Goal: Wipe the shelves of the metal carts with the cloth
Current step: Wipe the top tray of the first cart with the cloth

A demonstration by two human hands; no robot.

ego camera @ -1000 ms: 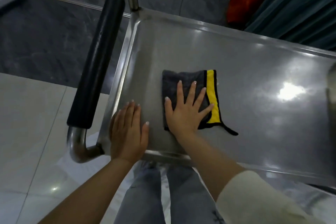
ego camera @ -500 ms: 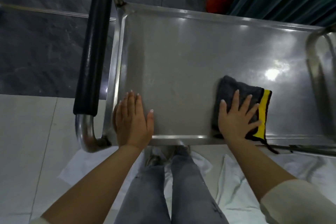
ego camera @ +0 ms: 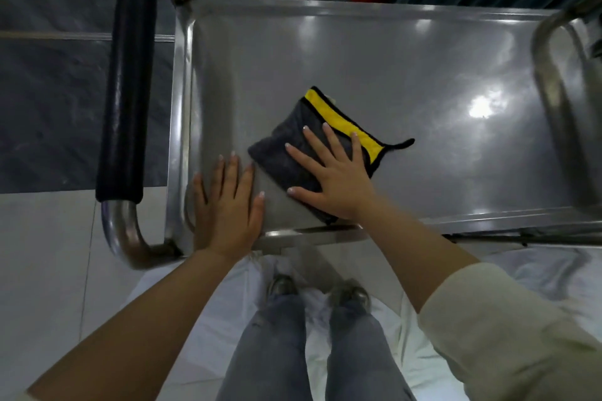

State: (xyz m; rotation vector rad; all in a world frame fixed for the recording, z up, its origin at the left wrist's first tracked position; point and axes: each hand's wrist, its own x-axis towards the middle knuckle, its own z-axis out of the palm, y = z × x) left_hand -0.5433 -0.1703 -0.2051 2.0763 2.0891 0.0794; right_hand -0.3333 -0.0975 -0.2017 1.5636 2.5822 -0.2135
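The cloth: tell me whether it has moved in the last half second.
Yes. The cloth slid left along the shelf, toward the left hand near the black handle.

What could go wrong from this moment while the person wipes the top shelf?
The cloth lies near the shelf's front rim; a pull by the right hand might drag it over the rim. Its black loop trails loose and could snag. The left hand presses flat near the corner; the cart might roll.

The cart's top shelf is a shiny steel tray with a raised rim. A folded grey cloth with a yellow band lies flat on it near the front edge, a hand pressed on top; another hand rests just beside it.
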